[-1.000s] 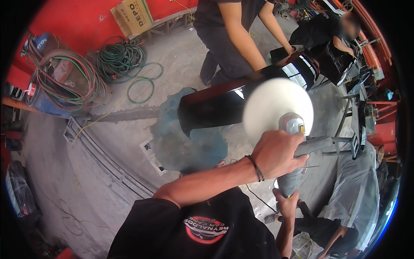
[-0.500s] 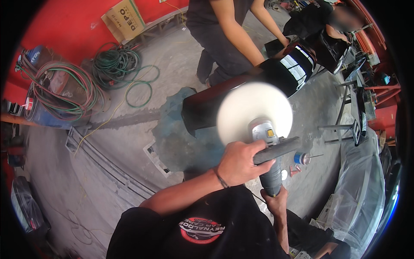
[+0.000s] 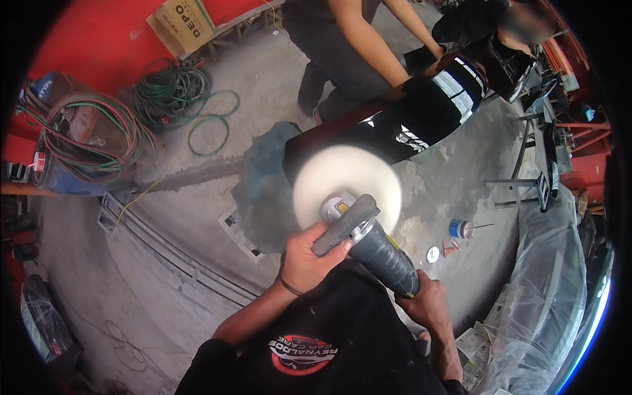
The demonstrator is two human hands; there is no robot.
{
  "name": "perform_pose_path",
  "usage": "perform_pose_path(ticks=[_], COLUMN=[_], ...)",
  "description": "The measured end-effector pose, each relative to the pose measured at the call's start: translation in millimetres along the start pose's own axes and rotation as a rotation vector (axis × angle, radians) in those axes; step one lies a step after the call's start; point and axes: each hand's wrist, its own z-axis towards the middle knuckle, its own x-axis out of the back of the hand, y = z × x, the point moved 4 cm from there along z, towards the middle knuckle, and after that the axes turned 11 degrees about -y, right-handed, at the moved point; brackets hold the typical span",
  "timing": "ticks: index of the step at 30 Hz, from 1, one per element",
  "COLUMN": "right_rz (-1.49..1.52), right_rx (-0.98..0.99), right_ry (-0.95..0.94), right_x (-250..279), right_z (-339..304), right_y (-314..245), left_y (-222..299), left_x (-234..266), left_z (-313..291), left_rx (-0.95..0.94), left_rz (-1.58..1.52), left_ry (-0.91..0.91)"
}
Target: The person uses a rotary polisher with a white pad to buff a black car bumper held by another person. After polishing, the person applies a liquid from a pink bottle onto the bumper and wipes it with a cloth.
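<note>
A power polisher [image 3: 383, 258] with a large round whitish pad [image 3: 359, 170] is held in both my hands. My left hand [image 3: 308, 258] is closed round its dark front handle, and my right hand [image 3: 424, 299] grips the rear end of its body. The pad looks blurred, as if spinning, and covers the near edge of a glossy black car body panel [image 3: 421, 108]. Whether the pad touches the panel cannot be made out. Under the panel's left end lies a blue-grey cloth [image 3: 263, 178]. Another person's arm [image 3: 368, 46] reaches to the panel's far side.
Coiled hoses [image 3: 99, 141] hang over a drum at the left. Right of me are an open blue can [image 3: 459, 228] with a stick, a round white lid [image 3: 432, 254] and a metal stand [image 3: 526, 187]. Plastic sheeting [image 3: 546, 283] covers something at the far right. A second person [image 3: 471, 23] is at the back right.
Both my hands have moved the polisher left and tilted it, so its pad now sits over the panel's nearer left part. More of the panel's shiny middle shows.
</note>
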Motion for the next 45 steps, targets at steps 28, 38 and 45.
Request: perform_pose_path(ticks=[28,38,45], right_rz=[-0.019,0.084,0.277], right_rx=[-0.009,-0.020,-0.094], right_ry=[0.227,0.248,0.242], right_x=[55.3,60.6,55.5], right_z=[-11.8,-10.9,-10.5], right_y=[-24.0,-17.8,-7.9], left_y=[13.2,32.2,56.5], left_x=[-3.0,-16.7,-36.9], left_z=[44.0,63.9,89.2], left_rx=[-0.131,-0.157,-0.207], left_rz=[-0.059,-0.073,0.042], left_ry=[-0.127,-0.174,-0.302])
